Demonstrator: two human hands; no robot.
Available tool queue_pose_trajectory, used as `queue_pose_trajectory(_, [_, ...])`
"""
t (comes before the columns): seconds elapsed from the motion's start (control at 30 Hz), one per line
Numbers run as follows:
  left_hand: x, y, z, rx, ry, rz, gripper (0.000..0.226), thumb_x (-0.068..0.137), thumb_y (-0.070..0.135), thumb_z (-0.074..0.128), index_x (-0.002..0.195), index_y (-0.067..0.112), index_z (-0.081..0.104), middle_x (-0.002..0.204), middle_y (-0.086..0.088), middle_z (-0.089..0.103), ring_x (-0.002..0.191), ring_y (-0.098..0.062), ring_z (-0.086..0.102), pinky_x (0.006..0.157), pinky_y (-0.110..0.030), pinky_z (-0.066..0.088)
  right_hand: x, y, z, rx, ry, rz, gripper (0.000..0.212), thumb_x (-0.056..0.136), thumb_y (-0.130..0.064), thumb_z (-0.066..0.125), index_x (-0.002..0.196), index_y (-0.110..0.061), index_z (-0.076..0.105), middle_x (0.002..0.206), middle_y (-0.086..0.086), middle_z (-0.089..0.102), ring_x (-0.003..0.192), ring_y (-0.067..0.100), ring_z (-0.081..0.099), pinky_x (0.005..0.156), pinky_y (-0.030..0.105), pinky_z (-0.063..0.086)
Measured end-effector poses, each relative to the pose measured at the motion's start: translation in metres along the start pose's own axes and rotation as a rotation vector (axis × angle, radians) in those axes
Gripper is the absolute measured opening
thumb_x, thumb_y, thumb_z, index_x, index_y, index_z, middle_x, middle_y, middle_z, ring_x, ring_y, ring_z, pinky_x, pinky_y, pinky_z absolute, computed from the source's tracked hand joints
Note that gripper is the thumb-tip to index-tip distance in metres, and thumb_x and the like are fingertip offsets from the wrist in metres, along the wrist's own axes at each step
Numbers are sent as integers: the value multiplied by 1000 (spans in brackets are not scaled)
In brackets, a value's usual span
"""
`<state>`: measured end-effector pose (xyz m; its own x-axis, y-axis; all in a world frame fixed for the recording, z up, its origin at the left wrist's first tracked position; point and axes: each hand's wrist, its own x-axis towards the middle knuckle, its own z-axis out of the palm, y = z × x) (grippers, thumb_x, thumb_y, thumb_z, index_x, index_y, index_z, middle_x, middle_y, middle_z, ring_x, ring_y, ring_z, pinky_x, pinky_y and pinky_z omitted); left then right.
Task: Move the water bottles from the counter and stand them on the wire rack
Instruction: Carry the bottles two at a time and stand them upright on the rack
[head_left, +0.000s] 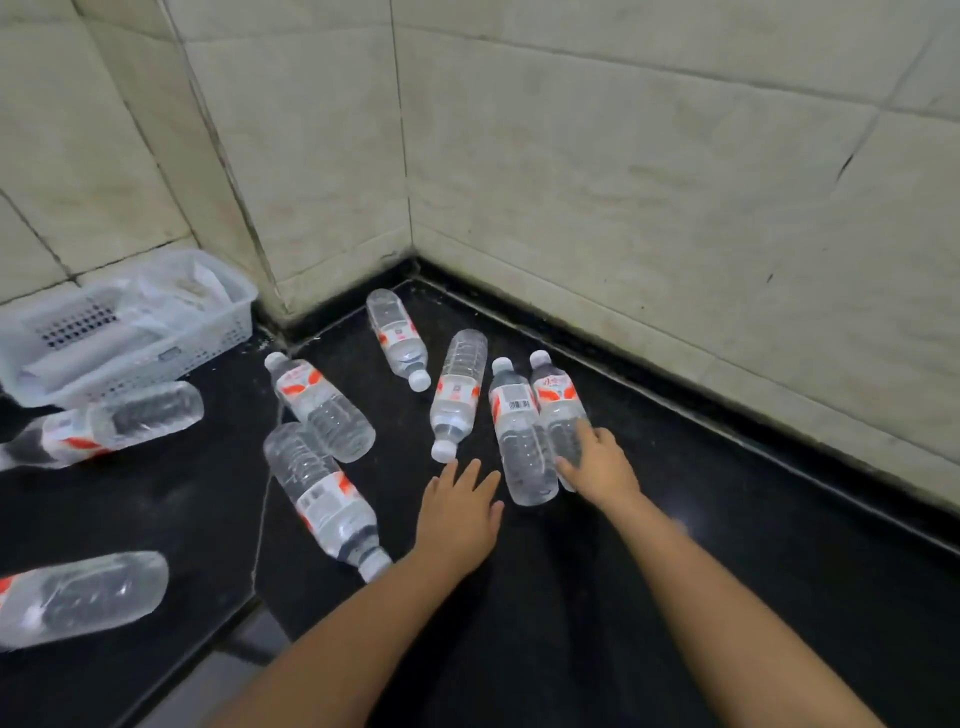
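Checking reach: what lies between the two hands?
In the head view, one lying bottle has its base end between the left hand and right hand.

Both bare forearms reach forward from the lower edge of the view, roughly parallel. The left hand (457, 512) is palm down, fingers spread and extended, holding nothing. The right hand (597, 465) reaches further ahead, palm down, its fingers curling over a lying bottle (558, 410), grip not closed.
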<state>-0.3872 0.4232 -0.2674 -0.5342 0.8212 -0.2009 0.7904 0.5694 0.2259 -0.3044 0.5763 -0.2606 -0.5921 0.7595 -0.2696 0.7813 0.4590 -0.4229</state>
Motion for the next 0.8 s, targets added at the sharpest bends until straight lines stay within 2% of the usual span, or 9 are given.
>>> queue_pose_trajectory(0.13, [46,-11,-1,-84,-3,98,47,99,31,31,145,20,26,155,-6,24,143,-25,19,117,-34,16,23,-4,12,63,9,78,59,90,-27,52,140,-15,25,132,22,37,119,39,44,98,43,41])
queue_pose_trajectory(0.23, [74,-1,2,-200,-2,127,48,98,30,36,144,19,28,154,-9,24,139,-26,24,115,-33,18,22,3,16,4,4,81,61,91,-26,51,142,-14,20,130,23,38,118,40,44,98,43,42])
queue_pose_trajectory(0.33, [100,16,3,-329,-7,36,60,93,38,45,146,18,22,155,-14,13,140,-33,20,113,-42,26,9,16,14,-91,-37,97,62,94,-25,43,145,-14,11,132,23,36,118,40,43,96,42,40])
queue_pose_trajectory(0.4, [112,27,4,-386,-35,-42,74,89,41,52,147,16,13,156,-17,-2,142,-35,12,112,-43,25,-8,30,11,-98,-63,120,61,95,-26,39,146,-16,6,134,23,35,119,40,42,97,42,39])
queue_pose_trajectory(0.47, [120,35,7,-421,-52,-94,83,86,38,59,147,13,9,155,-18,-13,142,-37,5,113,-43,23,-30,49,6,-69,-103,158,61,96,-26,37,146,-18,5,134,22,35,119,40,42,98,41,38])
queue_pose_trajectory(0.57, [123,43,9,-424,-70,-100,87,82,31,65,147,14,9,154,-17,-16,140,-39,7,113,-46,23,-68,78,-2,-21,-183,203,60,97,-28,36,146,-20,4,134,21,37,119,37,44,100,37,38])
queue_pose_trajectory(0.67, [103,43,13,-402,-110,8,88,80,27,68,147,15,13,155,-13,-10,141,-36,12,113,-43,25,-100,107,-9,78,-213,303,49,99,-23,34,144,-11,19,140,20,40,128,32,41,105,33,33])
queue_pose_trajectory(0.73, [74,47,19,-401,-169,86,89,79,25,68,147,14,12,155,-12,-11,142,-33,8,114,-39,22,-112,127,-13,107,-165,390,35,98,-16,34,125,2,47,127,21,55,117,32,52,95,33,39])
queue_pose_trajectory(0.8, [40,55,27,-400,-244,170,91,78,22,69,147,14,11,155,-11,-14,143,-30,4,116,-36,18,-118,138,-15,121,-99,438,28,94,-9,36,105,6,57,112,22,61,106,33,57,86,33,42])
